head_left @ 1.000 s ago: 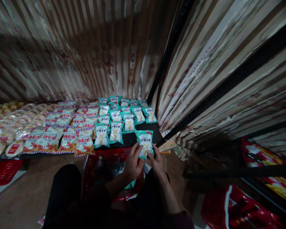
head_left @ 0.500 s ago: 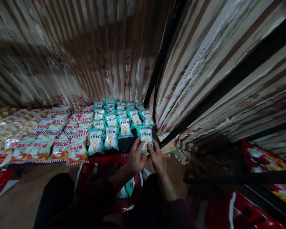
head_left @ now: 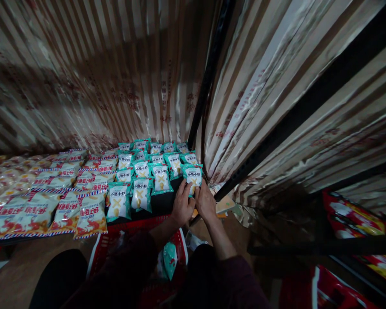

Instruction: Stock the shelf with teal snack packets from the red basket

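A teal-and-white snack bag [head_left: 193,174] is gripped along its lower part by both hands at the right end of the black shelf [head_left: 167,201]. My left hand [head_left: 182,204] is closed on its lower left side, fingers across the front. On the lower right side, my right hand [head_left: 206,201] is closed too, its fingertips partly hidden. Several matching teal bags stand in rows to the left and behind, the nearest being a teal bag [head_left: 161,178]. Between my knees, a red bag [head_left: 96,257] lies open with a teal packet [head_left: 170,259] inside.
Rows of shrimp snack bags [head_left: 91,214] and clear-wrapped round snacks [head_left: 6,189] fill the shelf leftward. A dark metal post [head_left: 209,81] and slanting bar [head_left: 260,137] frame the corner. Striped sheeting [head_left: 131,86] hangs behind. Red-and-yellow packages [head_left: 357,214] sit at right.
Both hands have pushed the snack bag farther back on the shelf, close against the bags behind. The view has shifted slightly, so the shelf appears more to the left.
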### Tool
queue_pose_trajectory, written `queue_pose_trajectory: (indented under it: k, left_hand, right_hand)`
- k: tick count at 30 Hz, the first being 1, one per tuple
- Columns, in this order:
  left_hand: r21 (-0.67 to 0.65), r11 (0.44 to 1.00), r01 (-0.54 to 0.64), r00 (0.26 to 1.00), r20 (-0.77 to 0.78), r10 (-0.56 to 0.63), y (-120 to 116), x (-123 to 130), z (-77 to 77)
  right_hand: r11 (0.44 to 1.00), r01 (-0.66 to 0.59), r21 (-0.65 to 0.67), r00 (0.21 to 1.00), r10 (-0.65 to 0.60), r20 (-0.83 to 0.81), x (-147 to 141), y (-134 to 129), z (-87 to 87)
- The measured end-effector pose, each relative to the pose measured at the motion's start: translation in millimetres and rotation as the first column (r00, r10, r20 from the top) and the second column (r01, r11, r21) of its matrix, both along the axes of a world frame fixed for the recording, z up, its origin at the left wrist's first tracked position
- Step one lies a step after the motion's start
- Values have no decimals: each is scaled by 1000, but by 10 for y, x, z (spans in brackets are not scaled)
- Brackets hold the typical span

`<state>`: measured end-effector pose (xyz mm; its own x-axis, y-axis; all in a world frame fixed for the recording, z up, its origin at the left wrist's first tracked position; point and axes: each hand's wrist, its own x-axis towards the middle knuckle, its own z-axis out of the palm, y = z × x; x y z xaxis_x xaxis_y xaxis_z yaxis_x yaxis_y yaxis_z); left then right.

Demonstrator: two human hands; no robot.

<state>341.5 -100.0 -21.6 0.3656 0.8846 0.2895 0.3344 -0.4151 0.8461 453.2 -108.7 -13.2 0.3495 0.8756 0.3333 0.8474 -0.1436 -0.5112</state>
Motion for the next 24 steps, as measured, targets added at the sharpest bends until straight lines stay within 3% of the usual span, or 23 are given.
queue_pose_trajectory:
  k: [5,10,18,24]
  left_hand:
    - [-30,999,35,997,71,-33,108,105,-81]
    - [-98,995,24,997,79,-16,181,187,-150]
    - [-161,986,46,999,20,-44,221,254,-190]
    - [-134,990,36,999,15,-34,258,272,-203]
  right_hand:
    - [995,36,89,999,-39,34,75,129,-148]
    - [983,-14,181,1000,8,29,169,198,-336]
    - [989,-27,143,999,30,-18,252,241,-482]
    - [987,46,152,999,-47,1,160,213,-543]
